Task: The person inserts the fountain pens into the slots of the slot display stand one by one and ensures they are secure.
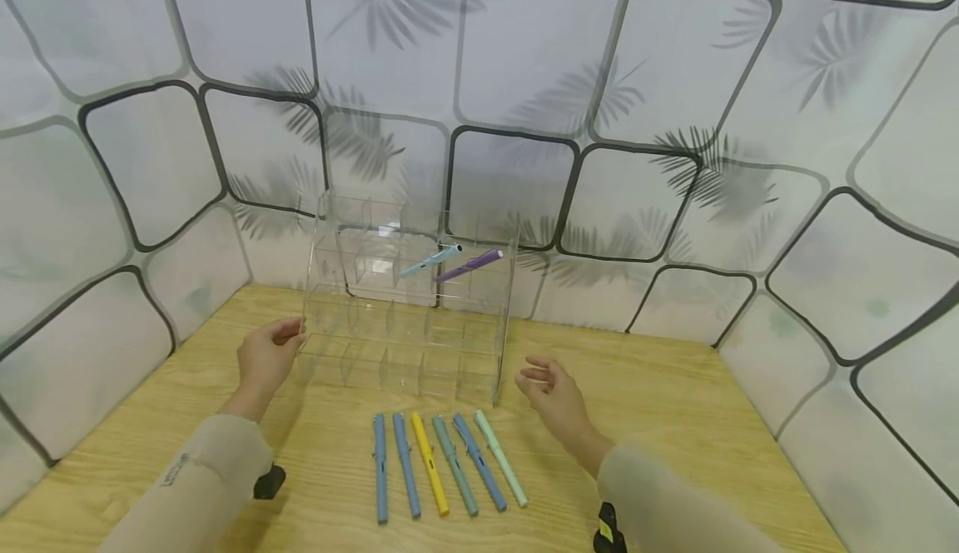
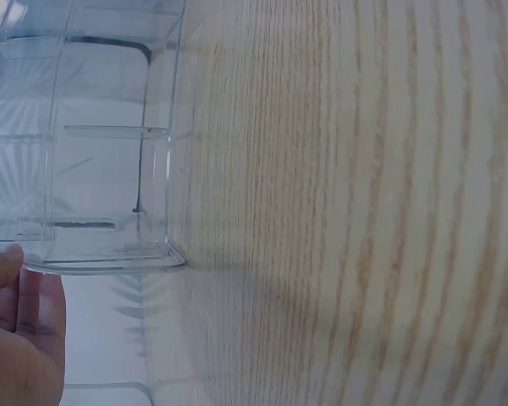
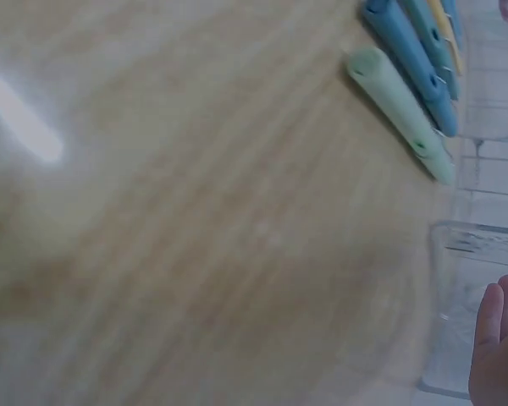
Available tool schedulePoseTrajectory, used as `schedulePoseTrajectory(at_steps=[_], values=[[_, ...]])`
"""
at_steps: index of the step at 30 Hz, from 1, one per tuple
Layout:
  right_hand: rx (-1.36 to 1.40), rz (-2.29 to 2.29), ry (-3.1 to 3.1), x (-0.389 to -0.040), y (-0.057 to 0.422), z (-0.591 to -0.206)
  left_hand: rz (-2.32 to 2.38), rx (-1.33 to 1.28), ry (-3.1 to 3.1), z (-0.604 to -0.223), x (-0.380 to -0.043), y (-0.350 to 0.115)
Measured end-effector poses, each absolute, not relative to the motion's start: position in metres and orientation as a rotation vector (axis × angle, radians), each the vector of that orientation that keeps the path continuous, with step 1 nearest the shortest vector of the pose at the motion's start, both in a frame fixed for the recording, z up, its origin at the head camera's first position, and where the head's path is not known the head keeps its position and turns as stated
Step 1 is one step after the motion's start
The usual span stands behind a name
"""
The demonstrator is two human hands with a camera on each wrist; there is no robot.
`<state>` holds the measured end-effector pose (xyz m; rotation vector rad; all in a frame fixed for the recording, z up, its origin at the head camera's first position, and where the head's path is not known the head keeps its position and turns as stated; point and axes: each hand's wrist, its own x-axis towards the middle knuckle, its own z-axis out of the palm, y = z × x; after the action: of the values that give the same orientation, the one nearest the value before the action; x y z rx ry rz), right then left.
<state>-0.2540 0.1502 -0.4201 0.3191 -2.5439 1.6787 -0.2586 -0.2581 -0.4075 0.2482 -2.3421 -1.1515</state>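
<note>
A clear acrylic display rack [image 1: 404,361] with tiered compartments stands on the table. My left hand [image 1: 271,359] pinches the edge of its left side panel; in the left wrist view, the thumb and fingers of that hand [image 2: 21,330] lie on either side of the panel. Beside the rack's right side, my right hand [image 1: 558,403] hovers with loosely bent fingers and holds nothing. A light blue pen [image 1: 430,261] and a purple pen [image 1: 470,266] lie slanted in an upper tier.
In front of the rack several pens lie in a row, among them a yellow pen [image 1: 430,463], a teal pen [image 1: 454,464] and a mint green pen [image 1: 500,458]. A patterned curtain [image 1: 524,53] surrounds the wooden table [image 1: 637,420] at the back and sides.
</note>
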Motion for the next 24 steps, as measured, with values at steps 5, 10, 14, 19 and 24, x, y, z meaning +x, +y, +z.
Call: schedulePoseTrajectory(at_steps=[5, 10, 14, 19, 24], values=[[0.315, 1.706, -2.587, -0.243, 0.152, -0.437, -1.159, 0.241, -2.343, -0.408, -0.258, -0.258], [0.357, 1.732, -2.661, -0.233, 0.151, -0.447, -1.165, 0.239, -2.348, -0.406, -0.258, -0.258], [0.442, 1.734, -2.709, -0.227, 0.149, -0.449, -1.165, 0.233, -2.341, -0.406, -0.258, -0.258], [0.495, 1.701, -2.776, -0.226, 0.146, -0.449, -1.157, 0.24, -2.335, -0.407, -0.259, -0.258], [0.568, 1.656, -2.857, -0.226, 0.145, -0.446, -1.153, 0.245, -2.336, -0.407, -0.259, -0.258]])
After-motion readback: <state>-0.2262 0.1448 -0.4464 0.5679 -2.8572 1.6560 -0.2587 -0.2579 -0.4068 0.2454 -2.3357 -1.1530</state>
